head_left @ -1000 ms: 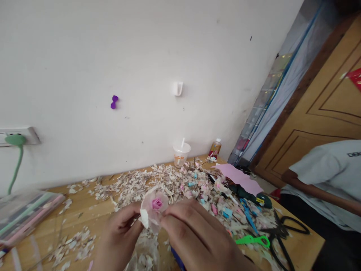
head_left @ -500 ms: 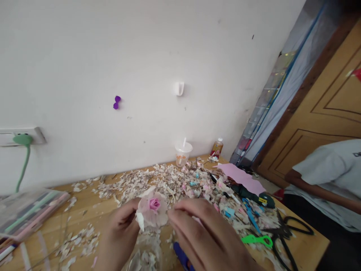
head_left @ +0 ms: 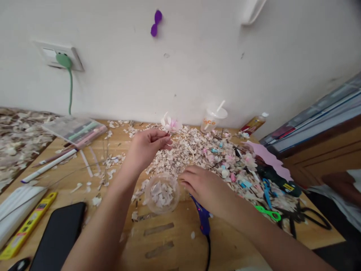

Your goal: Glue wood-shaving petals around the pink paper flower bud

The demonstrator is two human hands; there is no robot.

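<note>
My left hand [head_left: 153,145] pinches a pale pink and white petal flower [head_left: 171,123] from below, raised over the scraps by the wall. The fingers of my right hand [head_left: 201,186] are curled together at the right of a clear round tub [head_left: 148,201] of pale petals. What they hold, if anything, is too small to make out. Just under that hand lies a blue glue gun [head_left: 202,216] with a black cord, its nozzle end partly covered by the hand. Pale petal scraps [head_left: 166,162] heap up beyond both hands.
Small flowers [head_left: 249,162], green-handled scissors [head_left: 269,213] and black-handled scissors [head_left: 314,218] lie on the right. A plastic cup [head_left: 213,118] and a bottle [head_left: 255,123] stand by the wall. A phone [head_left: 60,235], a yellow box [head_left: 29,226] and a marker case [head_left: 76,130] are on the left.
My left hand has carried the flower forward and away from my right hand. My right hand has drawn back from the flower. The view has tipped down, showing the tub and glue gun.
</note>
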